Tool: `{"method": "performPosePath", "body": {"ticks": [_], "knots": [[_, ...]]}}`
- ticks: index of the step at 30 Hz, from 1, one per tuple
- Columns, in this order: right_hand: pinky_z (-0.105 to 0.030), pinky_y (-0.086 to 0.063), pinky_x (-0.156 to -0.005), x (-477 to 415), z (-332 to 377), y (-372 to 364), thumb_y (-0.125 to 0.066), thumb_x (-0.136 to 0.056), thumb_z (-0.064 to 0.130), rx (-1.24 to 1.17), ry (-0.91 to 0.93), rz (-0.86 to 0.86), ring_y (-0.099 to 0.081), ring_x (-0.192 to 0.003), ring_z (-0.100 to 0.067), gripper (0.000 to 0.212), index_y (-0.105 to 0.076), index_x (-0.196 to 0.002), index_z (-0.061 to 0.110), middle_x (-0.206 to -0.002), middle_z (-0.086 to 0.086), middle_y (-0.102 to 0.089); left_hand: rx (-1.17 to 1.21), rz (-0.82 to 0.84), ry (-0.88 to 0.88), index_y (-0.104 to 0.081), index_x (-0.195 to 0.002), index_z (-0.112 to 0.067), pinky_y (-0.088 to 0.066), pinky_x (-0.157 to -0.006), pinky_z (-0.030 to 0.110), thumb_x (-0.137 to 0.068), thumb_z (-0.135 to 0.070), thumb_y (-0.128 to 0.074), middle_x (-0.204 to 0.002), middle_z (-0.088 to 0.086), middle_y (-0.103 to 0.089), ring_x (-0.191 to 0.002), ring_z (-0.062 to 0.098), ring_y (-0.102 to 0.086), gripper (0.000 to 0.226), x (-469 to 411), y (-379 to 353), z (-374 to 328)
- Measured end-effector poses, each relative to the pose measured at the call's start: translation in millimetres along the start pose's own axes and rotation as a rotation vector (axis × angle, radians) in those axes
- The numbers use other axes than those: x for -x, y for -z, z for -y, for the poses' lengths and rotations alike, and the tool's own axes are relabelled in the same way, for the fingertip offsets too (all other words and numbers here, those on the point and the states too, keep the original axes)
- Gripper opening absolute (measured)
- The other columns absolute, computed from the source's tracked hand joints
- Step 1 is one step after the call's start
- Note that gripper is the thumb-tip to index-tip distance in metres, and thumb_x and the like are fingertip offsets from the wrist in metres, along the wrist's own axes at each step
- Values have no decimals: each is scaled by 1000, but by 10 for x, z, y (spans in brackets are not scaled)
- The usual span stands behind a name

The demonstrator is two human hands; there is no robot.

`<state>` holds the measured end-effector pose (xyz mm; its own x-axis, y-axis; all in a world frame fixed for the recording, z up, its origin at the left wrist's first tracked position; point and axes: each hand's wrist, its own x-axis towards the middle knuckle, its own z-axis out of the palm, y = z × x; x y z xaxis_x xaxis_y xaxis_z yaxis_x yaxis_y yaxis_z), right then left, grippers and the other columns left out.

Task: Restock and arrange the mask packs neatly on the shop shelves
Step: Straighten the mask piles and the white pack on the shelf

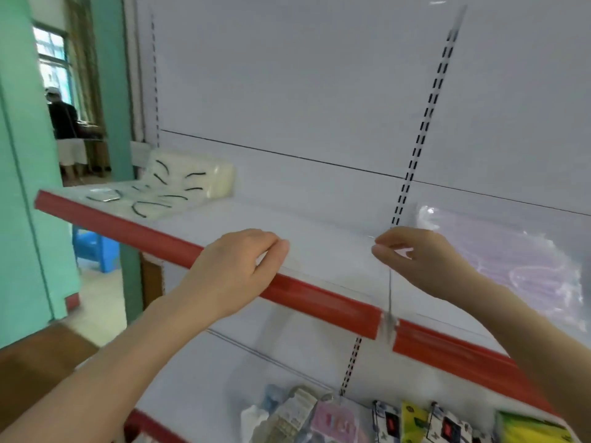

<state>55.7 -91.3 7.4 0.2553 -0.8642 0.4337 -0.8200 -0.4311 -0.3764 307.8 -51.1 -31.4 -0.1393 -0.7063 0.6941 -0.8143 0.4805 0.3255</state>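
My left hand (243, 260) and right hand (419, 255) each pinch a corner of what looks like a nearly see-through mask pack (332, 266), held over the upper shelf (224, 219) between a white pack (188, 180) and a lilac pack (499, 260). I judge it light, limp and slippery, so it is best gripped at the sealed edges.

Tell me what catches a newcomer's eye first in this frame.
The left hand and right hand meet mid-frame over the red-edged shelf, each pinching what looks like a clear film between them. A white pack with black loops lies at the shelf's far left, a pink pack at its right.
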Motion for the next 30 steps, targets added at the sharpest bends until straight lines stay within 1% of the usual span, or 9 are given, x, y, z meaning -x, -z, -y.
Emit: {"method": "performPosePath", "body": {"ticks": [2,5,9,12,16,20,25,28,30], "knots": [[-17,-38,-81,-134,378,-270,-59,-88,30,-42,28,7,-59,-95,-8,18,-66,-100,17,-98,7,-65,-42,-1,34,-57,-73,-14,-43,-65,35,-78,-61,-16,-66,-1,-53,-66,14,-50,63,123,302,337],[-5,-38,-68,-298,984,-710,-60,-88,29,-81,95,39,-59,-94,-7,15,-66,-98,18,-95,9,-64,-85,16,75,-54,-70,-15,-46,-67,39,-79,-60,-18,-65,-1,-52,-68,18,-51,58,317,765,872],[0,-35,-68,-446,1689,-1223,-60,-87,30,-125,177,63,-59,-97,-5,6,-61,-91,26,-97,9,-65,-121,26,126,-55,-73,-11,-45,-68,41,-81,-59,-19,-68,0,-56,-70,16,-52,60,583,1281,1478],[1,-35,-68,-548,2052,-1442,-59,-88,33,-121,197,104,-58,-97,-4,9,-60,-93,26,-98,11,-65,-140,70,180,-57,-76,-9,-47,-69,41,-95,-46,-33,-70,2,-57,-69,14,-50,48,645,1546,1822],[-2,-35,-69,-837,2371,-1595,-59,-88,33,-105,179,84,-58,-99,-7,11,-61,-95,25,-101,9,-64,-117,71,179,-59,-79,-11,-49,-71,42,-88,-51,-27,-74,1,-59,-74,15,-54,52,521,1711,2200],[-1,-35,-70,-1157,2535,-1786,-59,-88,34,-45,191,85,-57,-100,-7,19,-63,-103,22,-102,7,-63,-85,91,115,-55,-74,-15,-47,-67,40,-82,-58,-19,-68,-1,-55,-68,14,-52,57,262,1687,2527],[-9,-37,-74,-1604,2637,-1958,-58,-89,34,14,184,62,-56,-101,-6,25,-62,-108,19,-99,14,-59,-69,98,47,-62,-86,-14,-47,-72,39,-92,-47,-29,-78,-2,-61,-74,14,-54,47,-193,1610,2949],[-3,-38,-70,-1866,2700,-2048,-59,-88,33,7,144,47,-57,-98,-7,24,-62,-107,18,-94,16,-57,-63,120,23,-61,-86,-18,-46,-74,36,-95,-42,-36,-81,-5,-62,-78,12,-55,36,-386,1647,3227],[1,-37,-69,-2078,2797,-2155,-61,-88,31,-1,129,37,-57,-95,-7,24,-63,-107,17,-93,13,-59,-54,131,20,-58,-81,-21,-46,-72,35,-94,-40,-35,-76,-5,-59,-75,12,-54,33,-463,1708,3470]]}}
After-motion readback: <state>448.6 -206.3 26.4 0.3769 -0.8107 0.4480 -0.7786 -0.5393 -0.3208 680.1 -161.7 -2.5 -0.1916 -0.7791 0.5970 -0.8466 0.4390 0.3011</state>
